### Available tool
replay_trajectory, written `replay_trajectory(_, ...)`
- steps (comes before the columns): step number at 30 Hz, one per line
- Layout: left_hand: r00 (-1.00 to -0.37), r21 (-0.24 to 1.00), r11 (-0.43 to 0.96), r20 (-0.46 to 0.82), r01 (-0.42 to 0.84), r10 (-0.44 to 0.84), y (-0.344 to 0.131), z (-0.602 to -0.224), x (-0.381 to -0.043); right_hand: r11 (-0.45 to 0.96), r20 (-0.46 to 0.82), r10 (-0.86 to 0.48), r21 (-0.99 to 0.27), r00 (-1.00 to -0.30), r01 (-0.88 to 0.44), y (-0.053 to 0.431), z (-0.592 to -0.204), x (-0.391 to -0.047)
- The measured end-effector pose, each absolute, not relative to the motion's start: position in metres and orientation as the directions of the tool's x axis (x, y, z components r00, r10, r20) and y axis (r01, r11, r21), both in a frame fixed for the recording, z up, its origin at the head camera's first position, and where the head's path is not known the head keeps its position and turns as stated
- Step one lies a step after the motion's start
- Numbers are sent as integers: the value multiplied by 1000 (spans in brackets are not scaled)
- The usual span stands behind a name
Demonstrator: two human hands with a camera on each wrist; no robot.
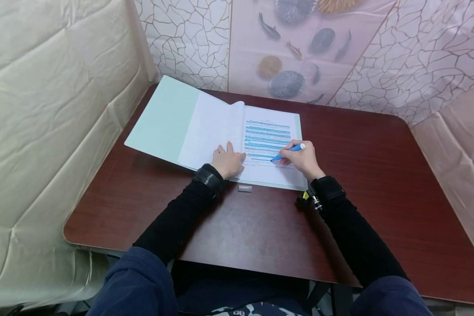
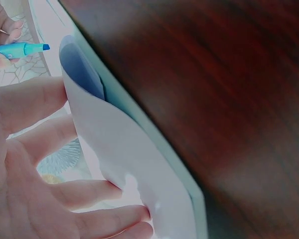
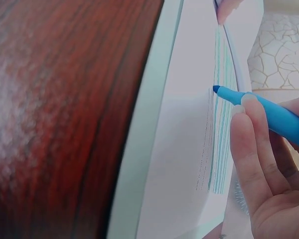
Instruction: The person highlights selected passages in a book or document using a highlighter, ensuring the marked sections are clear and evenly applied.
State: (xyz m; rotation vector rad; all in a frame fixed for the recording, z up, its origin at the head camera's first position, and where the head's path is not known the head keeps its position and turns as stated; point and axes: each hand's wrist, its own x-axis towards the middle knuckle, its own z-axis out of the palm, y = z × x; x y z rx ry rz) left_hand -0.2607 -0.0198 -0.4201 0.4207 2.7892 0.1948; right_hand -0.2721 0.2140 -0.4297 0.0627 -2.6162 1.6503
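Observation:
A pale green folder [image 1: 162, 115] lies open on the table, its turned white pages [image 1: 213, 127] to the left. Blue stripes mark most text lines on the printed page [image 1: 268, 175] at right. My right hand [image 1: 305, 159] pinches a blue highlighter [image 3: 284, 121]. Its dark chisel tip is at the lowest striped lines in the right wrist view; whether it touches the paper, I cannot tell. With fingers spread, my left hand [image 1: 228, 162] rests on the turned pages beside the fold. In the left wrist view a sheet curls up near the fingers [image 2: 97, 194].
A small grey piece [image 1: 245, 188] lies on the dark red-brown table [image 1: 260, 232], just below the folder's lower edge. Patterned cloth [image 1: 185, 39] hangs behind the table, and cream cloth [image 1: 51, 131] hangs along its left side.

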Motion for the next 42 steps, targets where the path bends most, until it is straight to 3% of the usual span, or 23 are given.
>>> replay_trajectory(42,-907,168,947,-283,275,313,-20,-420,-260,406,52,13,-913,-999,-42,220,-431,-273)
